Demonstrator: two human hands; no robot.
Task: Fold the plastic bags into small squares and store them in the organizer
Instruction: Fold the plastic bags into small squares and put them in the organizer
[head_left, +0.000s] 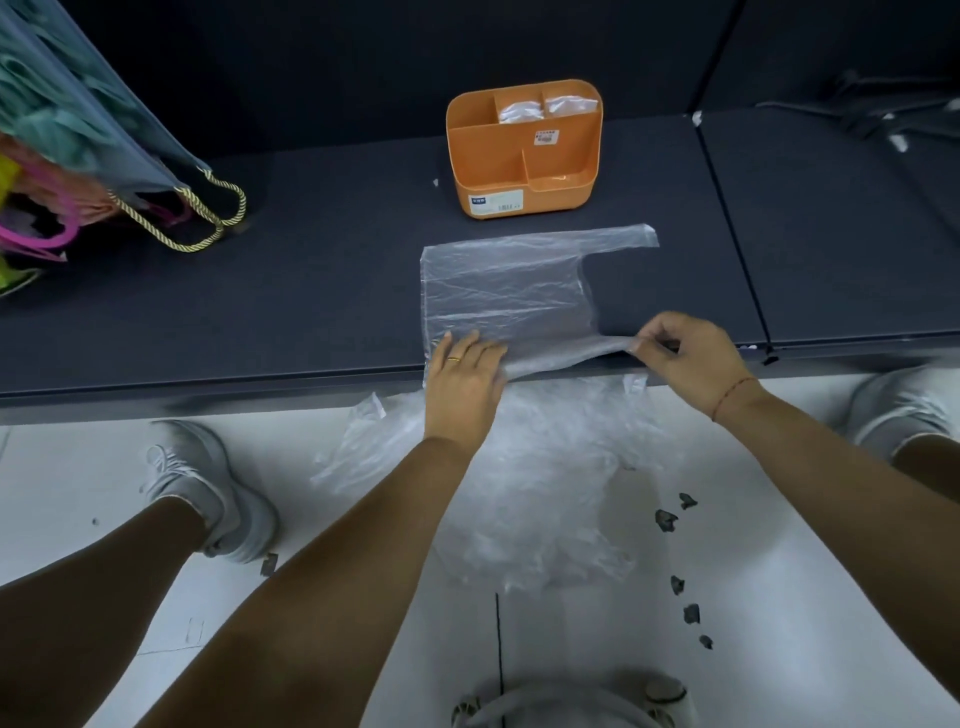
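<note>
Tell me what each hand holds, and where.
The right hand pinches the plastic bag by its near handle; the left hand just presses it flat.

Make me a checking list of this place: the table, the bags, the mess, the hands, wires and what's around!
Surface: dark table, one bag spread on it.
Job's things: clear plastic bag lying flat; orange organizer behind it, folded bags in its two back compartments; pile of loose bags on the white floor.
Clutter: dark scraps on the floor.
Grippers: left hand presses flat on the bag's near edge; right hand pinches a bag handle.
Cables: thin dark line on the floor, cannot tell if a cable.
Surroundings: colourful bags with rope handles at left; white shoes.
</note>
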